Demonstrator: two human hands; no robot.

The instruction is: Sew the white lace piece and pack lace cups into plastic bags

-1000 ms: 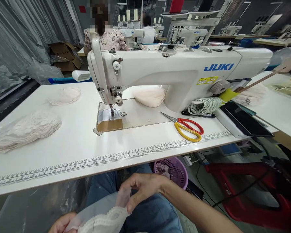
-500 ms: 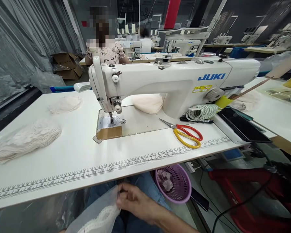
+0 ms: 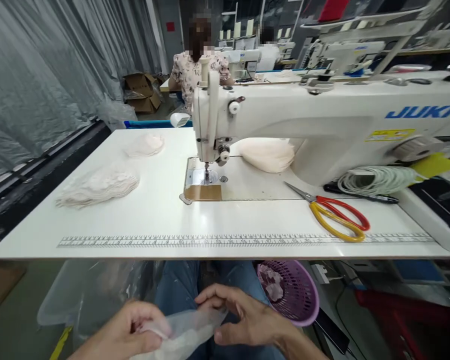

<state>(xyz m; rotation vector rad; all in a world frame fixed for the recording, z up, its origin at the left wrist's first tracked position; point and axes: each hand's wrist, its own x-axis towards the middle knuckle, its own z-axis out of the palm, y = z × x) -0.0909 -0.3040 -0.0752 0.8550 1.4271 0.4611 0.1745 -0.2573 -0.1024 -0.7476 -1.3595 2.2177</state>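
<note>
Over my lap, below the table edge, my left hand point(image 3: 135, 327) is closed on a piece of sheer white fabric point(image 3: 189, 332) with a paler strip along it. My right hand point(image 3: 247, 317) is at the other end of the fabric; its thumb and fingers are spread apart, and the cloth lies against them without a visible pinch. Above on the table stands a white sewing machine point(image 3: 262, 107), its needle area bare of cloth. A stack of lace-edged pieces point(image 3: 99, 185) lies left of it, and a smaller pile point(image 3: 144, 146) sits behind that.
Red-and-yellow-handled scissors point(image 3: 337, 217) lie right of the needle, near a coil of pale cord point(image 3: 377, 180). A cream fabric bundle point(image 3: 268, 155) rests under the machine arm. A purple basket point(image 3: 311, 305) with scraps stands beside my right knee. A person point(image 3: 183, 75) sits beyond the table.
My view has turned left. My left hand has come into view gripping the fabric. The right hand's earlier pinch on the fabric's edge has loosened, and its fingers are now spread.
</note>
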